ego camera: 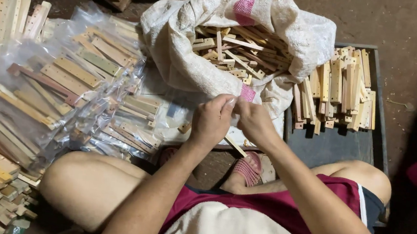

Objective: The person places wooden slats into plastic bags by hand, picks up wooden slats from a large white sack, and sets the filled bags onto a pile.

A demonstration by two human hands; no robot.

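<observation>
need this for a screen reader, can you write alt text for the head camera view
Seen from above, a seated person's left hand and right hand meet over a thin wooden strip, before an open white sack of drilled wooden strips. Clear bags of strips lie to the left, loose strips on a dark tray to the right.

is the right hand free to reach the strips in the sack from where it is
Probably yes. The right hand sits just below the sack, whose mouth is open toward it with the strips exposed and nothing between. But it is pinched together with the left hand, so it would have to let go first.
</observation>
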